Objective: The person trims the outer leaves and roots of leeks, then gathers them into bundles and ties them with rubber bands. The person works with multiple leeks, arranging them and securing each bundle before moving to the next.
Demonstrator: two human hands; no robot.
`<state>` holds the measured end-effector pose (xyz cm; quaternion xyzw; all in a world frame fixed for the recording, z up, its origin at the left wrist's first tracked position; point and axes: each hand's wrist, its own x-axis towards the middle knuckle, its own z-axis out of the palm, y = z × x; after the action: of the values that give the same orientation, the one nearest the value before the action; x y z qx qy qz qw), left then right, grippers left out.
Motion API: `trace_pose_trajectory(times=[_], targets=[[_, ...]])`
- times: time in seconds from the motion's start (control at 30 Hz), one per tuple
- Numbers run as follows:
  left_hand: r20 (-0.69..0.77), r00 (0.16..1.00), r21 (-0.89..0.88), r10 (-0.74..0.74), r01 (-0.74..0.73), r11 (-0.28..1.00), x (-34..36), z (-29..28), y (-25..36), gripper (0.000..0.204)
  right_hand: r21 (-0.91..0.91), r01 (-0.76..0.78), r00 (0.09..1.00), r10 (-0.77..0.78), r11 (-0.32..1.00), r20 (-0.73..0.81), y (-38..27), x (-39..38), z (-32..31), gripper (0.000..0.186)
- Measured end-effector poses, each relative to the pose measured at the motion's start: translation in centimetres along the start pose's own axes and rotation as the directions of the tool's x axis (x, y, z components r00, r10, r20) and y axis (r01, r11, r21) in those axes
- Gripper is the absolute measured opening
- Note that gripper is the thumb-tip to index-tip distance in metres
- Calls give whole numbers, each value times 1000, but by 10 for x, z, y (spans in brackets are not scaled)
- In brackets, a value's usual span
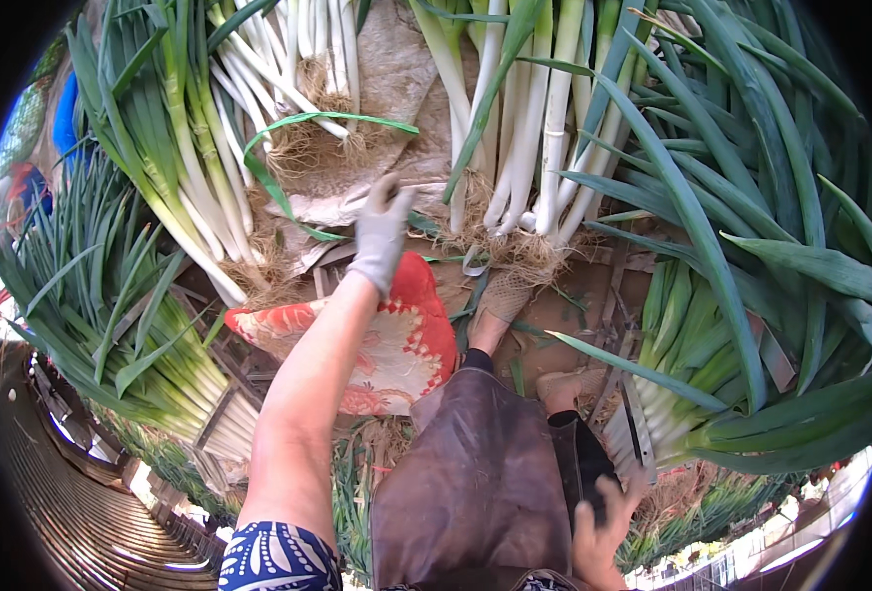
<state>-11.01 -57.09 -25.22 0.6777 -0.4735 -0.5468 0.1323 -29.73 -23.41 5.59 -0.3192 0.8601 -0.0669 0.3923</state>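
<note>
My left hand [382, 231], in a grey glove with dirty fingertips, reaches forward over a red and cream patterned cloth cushion [396, 355]. Its fingers are stretched out and I see nothing in them. Just beyond it a loose green strip [332, 118] curls beside the roots of a pile of large green onions [327, 59]. To the right of that hand stand more green onions [544, 138], roots toward me. My bare right hand [603, 532] is low at the right beside my apron, fingers spread, close to an upright metal bar [638, 424].
Bundled green onions lie in racks at the left [170, 364] and right [672, 345], with long leaves crowding the right side. A brown apron [475, 473] covers my lap. My shoe [503, 295] rests on the dirt. Behind the roots lies a grey-brown sheet [396, 69].
</note>
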Motion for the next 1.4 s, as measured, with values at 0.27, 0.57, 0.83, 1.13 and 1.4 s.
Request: trace_pose_trajectory(times=[0.27,0.57,0.83,1.13,1.4], targets=[[81,995,-36,-61,64,997,32,79,-30,49,753,-151,908,390,641,-151,-7,240,120,53],[139,979,161,-148,125,979,55,96,-31,61,898,-218,912,409,383,47,71,438,193,65],[331,932,-26,-146,164,986,50,98,-32,62,839,-310,945,49,447,323,52,424,180,79],[393,896,-266,-205,324,908,45,33,-3,79,965,-208,933,-265,161,245,-37,373,202,64],[229,969,-295,-90,157,943,79,-37,33,65,913,-262,899,-265,314,349,-139,392,237,99]])
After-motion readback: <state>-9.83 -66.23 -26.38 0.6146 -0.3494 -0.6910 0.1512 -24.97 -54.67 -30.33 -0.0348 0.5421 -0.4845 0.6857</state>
